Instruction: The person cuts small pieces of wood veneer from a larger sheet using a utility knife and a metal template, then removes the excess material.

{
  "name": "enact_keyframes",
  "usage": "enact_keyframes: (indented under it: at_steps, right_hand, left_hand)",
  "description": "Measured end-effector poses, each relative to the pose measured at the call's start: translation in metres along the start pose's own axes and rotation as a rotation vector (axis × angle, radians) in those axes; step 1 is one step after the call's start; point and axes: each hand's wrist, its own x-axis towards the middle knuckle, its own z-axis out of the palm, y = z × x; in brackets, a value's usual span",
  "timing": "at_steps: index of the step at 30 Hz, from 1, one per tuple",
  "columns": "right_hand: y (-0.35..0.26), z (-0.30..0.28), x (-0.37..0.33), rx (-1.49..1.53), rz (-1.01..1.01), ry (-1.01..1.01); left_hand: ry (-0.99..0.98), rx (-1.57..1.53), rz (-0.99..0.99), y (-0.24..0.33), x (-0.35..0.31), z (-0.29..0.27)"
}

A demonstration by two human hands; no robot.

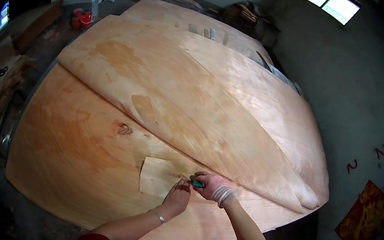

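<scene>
My right hand [213, 187], in a pale pink striped glove, is closed round a small green-handled tool [198, 184]; its working end is hidden between my hands. My bare left hand [176, 200], with a metal band at the wrist, meets the tool with its fingers drawn together. Whatever they pinch is too small to make out. Just left of my fingers, a pale, roughly square piece of veneer [155, 175] lies on a large wood veneer sheet [74, 154]. Beyond my hands, another broad veneer sheet [158, 83] lies across it, its near edge running diagonally down to the right.
Several narrow strips [212, 34] lie at the far end of the stack. Red buckets [81, 19] stand on the floor at far left, near long boards [39, 24]. A grey wall [346, 99] borders the right side, with a red poster [364, 219] low on it.
</scene>
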Motion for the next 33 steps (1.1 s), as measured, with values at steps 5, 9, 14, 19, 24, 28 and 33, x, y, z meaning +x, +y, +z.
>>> enact_keyframes:
  at_steps: [5, 9, 14, 19, 24, 28, 33]
  right_hand:
    - [0.011, 0.025, 0.001, 0.333, 0.176, 0.069]
    - [0.002, 0.026, 0.005, 0.321, 0.222, 0.155]
    - [-0.003, 0.024, 0.009, 0.298, 0.301, 0.126]
    - [-0.030, -0.020, 0.007, 0.419, 0.437, -0.124]
    - [-0.021, -0.015, 0.016, 0.502, 0.446, -0.233]
    - [-0.020, -0.009, 0.007, 0.644, 0.499, -0.099]
    - [-0.022, 0.015, 0.021, 0.784, 0.555, 0.040]
  left_hand:
    - [0.008, -0.091, 0.005, 0.003, 0.004, -0.010]
    - [0.040, -0.351, -0.061, -0.010, 0.013, -0.034]
    - [0.170, 0.278, -0.108, -0.045, 0.039, -0.066]
    - [-0.352, 0.125, 0.122, -0.040, 0.027, -0.097]
    - [-0.775, 0.067, -0.004, -0.054, 0.003, -0.193]
    - [-0.296, 0.392, 0.234, -0.088, 0.017, -0.210]
    - [-0.135, -0.097, 0.300, -0.060, 0.034, -0.085]
